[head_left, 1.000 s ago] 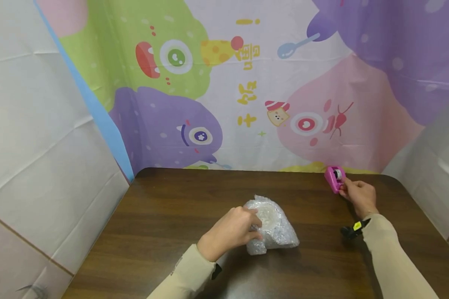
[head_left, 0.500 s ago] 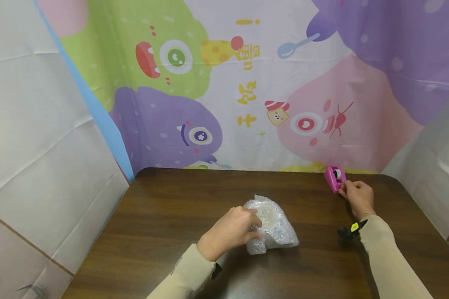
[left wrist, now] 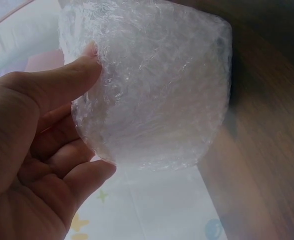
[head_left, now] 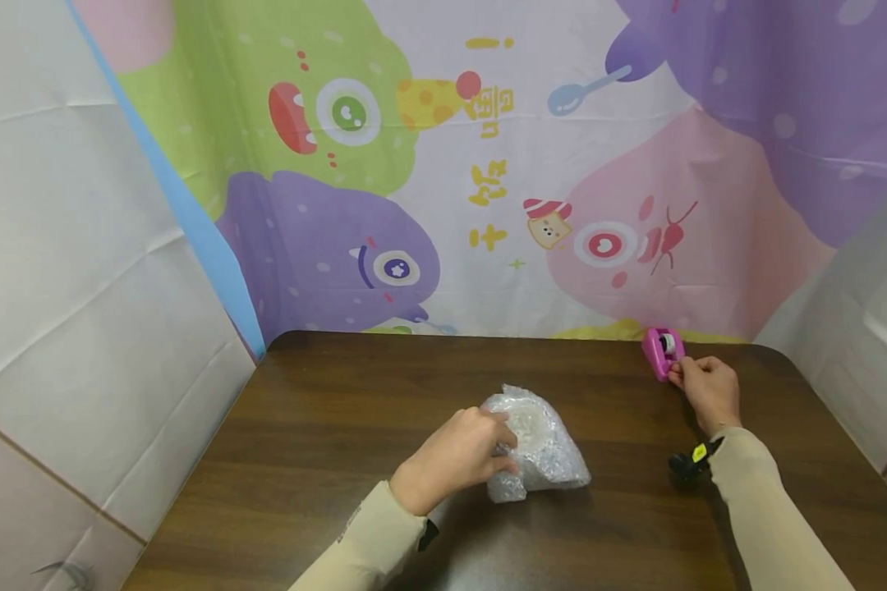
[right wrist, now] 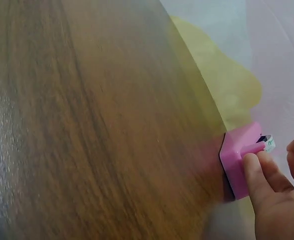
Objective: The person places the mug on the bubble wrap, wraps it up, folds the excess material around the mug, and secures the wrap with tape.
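A bubble-wrapped bundle [head_left: 554, 464] with a round, pale top sits on the middle of the table. My left hand [head_left: 454, 455] grips its left side, thumb on one face and fingers curled round the edge, as the left wrist view shows on the clear wrap [left wrist: 156, 90]. What lies inside the wrap is hidden. By the far right edge stands a pink tape dispenser [head_left: 656, 355] with a small roll in it. My right hand [head_left: 710, 392] pinches at its near end; in the right wrist view the thumb [right wrist: 254, 175] overlaps the dispenser's side [right wrist: 232, 162]. No tape strip shows.
The dark wooden table [head_left: 325, 460] ends at a cartoon-printed cloth [head_left: 488, 304] hanging along the back. Pale sheets hang at the left [head_left: 103, 271] and right [head_left: 857, 320]. A black wrist camera [head_left: 687, 466] sits under my right wrist.
My right hand has shifted slightly left and towards me at the dispenser's near end. My left hand and the wrapped bundle have stayed in place.
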`<state>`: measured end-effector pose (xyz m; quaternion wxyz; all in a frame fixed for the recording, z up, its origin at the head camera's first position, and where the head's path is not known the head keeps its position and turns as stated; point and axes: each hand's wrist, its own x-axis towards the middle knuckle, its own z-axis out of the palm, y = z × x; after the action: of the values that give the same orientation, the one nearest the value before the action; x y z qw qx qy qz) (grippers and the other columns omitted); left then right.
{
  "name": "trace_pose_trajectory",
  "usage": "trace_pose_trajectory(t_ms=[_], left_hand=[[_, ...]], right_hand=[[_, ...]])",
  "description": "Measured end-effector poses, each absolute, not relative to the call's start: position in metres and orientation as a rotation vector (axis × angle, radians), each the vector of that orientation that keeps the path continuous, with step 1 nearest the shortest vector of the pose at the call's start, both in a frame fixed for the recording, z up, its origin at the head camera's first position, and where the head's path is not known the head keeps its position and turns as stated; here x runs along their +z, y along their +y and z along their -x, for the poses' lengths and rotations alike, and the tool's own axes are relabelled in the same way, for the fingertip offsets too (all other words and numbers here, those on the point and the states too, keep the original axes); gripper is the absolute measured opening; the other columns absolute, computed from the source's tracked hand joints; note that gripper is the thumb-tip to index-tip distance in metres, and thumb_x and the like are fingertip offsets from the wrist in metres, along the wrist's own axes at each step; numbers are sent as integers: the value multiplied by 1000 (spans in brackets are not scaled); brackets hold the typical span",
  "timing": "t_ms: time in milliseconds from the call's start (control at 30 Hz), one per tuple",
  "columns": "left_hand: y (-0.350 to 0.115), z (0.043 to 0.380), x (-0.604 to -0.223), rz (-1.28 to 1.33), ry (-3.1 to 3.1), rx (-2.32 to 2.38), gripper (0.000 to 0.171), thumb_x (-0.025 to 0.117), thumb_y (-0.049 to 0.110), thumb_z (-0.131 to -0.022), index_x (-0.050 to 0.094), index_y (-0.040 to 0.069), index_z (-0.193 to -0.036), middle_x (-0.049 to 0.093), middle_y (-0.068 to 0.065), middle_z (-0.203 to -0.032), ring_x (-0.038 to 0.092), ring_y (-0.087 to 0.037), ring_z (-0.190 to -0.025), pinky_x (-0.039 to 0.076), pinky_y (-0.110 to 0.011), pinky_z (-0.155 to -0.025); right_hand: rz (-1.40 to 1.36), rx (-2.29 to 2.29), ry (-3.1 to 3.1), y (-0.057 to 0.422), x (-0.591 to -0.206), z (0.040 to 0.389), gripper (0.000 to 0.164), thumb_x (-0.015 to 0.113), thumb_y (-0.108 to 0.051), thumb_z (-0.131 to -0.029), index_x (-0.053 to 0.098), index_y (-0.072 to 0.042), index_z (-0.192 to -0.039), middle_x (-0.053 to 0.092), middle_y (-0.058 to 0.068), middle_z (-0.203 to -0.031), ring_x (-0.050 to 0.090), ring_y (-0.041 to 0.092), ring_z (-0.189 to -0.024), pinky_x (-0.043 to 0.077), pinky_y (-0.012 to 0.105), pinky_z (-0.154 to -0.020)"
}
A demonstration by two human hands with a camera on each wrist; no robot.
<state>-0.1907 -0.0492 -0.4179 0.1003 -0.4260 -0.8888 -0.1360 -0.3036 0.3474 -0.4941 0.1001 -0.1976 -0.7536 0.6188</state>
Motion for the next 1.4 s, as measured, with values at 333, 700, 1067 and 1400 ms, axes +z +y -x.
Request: trace_pose_trajectory(t_ms=[333, 700, 1067, 1400], left_hand=[[-49, 190, -417, 1252, -2642, -399, 22, 86, 33, -81, 72, 19, -72, 67, 11, -71, 72, -6, -80, 54, -21, -97], [-49, 190, -418, 1252, -2646, -416, 20, 86, 33, -81, 74, 19, -73, 69, 11, -72, 73, -7, -82, 55, -21, -95], [-49, 190, -417, 1248, -2648, -402, 17, 86, 31, -82, 76, 18, -78, 73, 10, -79, 75, -11, -98, 55, -22, -96], [-49, 190, -419, 1246, -2653, -417, 15, 86, 31, -83, 78, 17, -83, 76, 10, -85, 73, -15, -111, 56, -23, -95]], right_hand=[[566, 1824, -2240, 348, -494, 302, 21, 52, -17, -103, 53, 4, -101, 65, -19, -71, 68, -8, -68, 57, 14, -74], [523, 1897, -2163, 348, -497, 300, 18, 51, -13, -103, 51, 5, -99, 67, -19, -72, 69, -6, -71, 56, 14, -75], [626, 2115, -2095, 344, -490, 284, 39, 55, -23, -105, 51, 11, -123, 63, -4, -90, 74, 2, -72, 59, 20, -75], [754, 2207, -2053, 342, -488, 270, 41, 52, -37, -105, 56, 3, -103, 64, 0, -75, 73, 14, -60, 63, 32, -67]])
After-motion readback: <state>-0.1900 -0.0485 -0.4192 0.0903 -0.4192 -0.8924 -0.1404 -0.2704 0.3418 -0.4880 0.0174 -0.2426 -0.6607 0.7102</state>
